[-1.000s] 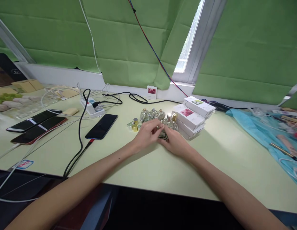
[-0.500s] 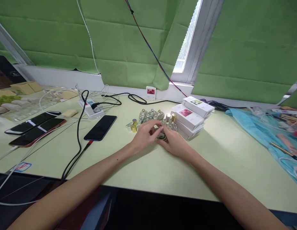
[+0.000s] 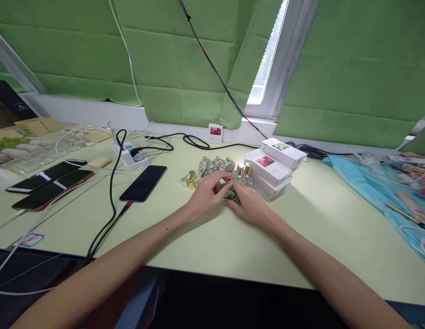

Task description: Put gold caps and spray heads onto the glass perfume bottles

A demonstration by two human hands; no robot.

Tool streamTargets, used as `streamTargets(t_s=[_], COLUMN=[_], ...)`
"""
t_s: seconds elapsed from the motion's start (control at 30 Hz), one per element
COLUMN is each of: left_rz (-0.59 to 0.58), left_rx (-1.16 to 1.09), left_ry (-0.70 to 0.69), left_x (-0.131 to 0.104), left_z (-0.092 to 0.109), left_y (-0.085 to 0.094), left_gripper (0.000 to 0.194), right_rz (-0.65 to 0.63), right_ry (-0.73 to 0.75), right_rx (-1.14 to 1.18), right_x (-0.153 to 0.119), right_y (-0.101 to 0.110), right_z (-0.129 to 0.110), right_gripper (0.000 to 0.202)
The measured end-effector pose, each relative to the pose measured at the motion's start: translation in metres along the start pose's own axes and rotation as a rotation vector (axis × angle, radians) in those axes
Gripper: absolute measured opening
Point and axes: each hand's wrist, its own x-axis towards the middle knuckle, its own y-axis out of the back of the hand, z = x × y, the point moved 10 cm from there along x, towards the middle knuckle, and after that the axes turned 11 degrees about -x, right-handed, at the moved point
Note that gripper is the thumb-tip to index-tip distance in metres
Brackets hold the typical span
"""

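A glass perfume bottle [image 3: 231, 196] stands on the table between my two hands, partly hidden by the fingers. My left hand [image 3: 209, 191] is closed, thumb and fingers pinching a small pinkish metallic cap [image 3: 229, 181] at the bottle's top. Wrapped against the bottle's right side is my right hand [image 3: 248, 201], its fingertips near the cap. Behind my hands sit several uncapped perfume bottles [image 3: 216, 164]. Two capped bottles [image 3: 244, 173] are just right of them. Loose gold and silver caps [image 3: 191, 181] lie left of my left hand.
White boxes [image 3: 270, 167] are stacked at the right of the bottles. A phone [image 3: 144, 183] with a cable lies to the left, near a power strip [image 3: 128, 157]. More phones [image 3: 50, 183] lie farther left. Blue plastic sheeting [image 3: 359, 180] with clutter covers the right side.
Almost nothing differs. Both hands keep their places at the bottle and cap, and the view has shifted very slightly.
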Motion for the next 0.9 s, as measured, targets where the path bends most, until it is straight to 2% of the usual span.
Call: streamTargets(t_s=[0.3,0.5,0.67,0.77,0.9], left_rz=[-0.027,-0.035,0.122,0.180,0.160], left_rx=[0.003,-0.021,-0.032,0.044,0.229], left_ry=[0.017,0.073,0.115,0.114,0.077], left_x=[0.001,0.003,0.011,0.015,0.020], left_z=[-0.002,-0.003,-0.009,-0.012,-0.011], left_y=[-0.001,0.005,0.037,0.057,0.070], left_gripper=[0.013,0.023,0.030,0.030,0.023], right_rz=[0.007,-0.004,-0.019,-0.022,-0.028], right_ry=[0.000,-0.031,-0.036,-0.045,-0.053], right_rx=[-0.014,-0.056,-0.098,-0.106,-0.114], right_x=[0.001,0.000,0.000,0.000,0.000], right_y=[-0.001,0.000,0.002,0.003,0.004], right_z=[0.001,0.002,0.000,-0.001,0.000], right_gripper=[0.032,0.025,0.026,0.027,0.028])
